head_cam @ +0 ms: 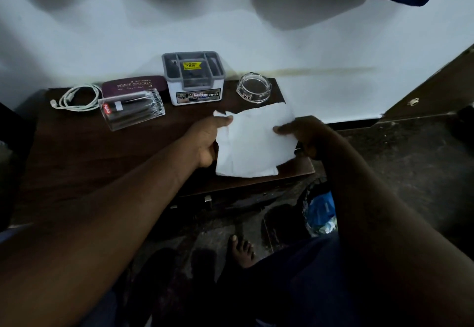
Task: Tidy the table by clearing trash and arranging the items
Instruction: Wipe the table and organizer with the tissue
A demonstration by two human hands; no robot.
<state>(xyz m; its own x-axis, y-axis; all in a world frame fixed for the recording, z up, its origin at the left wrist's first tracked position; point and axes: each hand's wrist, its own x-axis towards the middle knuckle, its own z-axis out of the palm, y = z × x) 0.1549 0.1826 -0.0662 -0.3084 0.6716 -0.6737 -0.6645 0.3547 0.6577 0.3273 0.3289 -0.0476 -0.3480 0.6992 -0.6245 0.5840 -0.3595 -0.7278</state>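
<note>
You sat at a dark wooden table point(77, 152) against a white wall point(307, 44), and the ragged-edged white paper point(256, 147) hung over its near right corner, pinched at its left edge by your left hand point(206, 142) and at its right by your right hand point(306, 134), thumbs on top.

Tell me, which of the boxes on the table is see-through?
The pen box with the red label, lying in front of the maroon glasses case. Dark pens show through it; the case and the white and grey box are solid.
</note>
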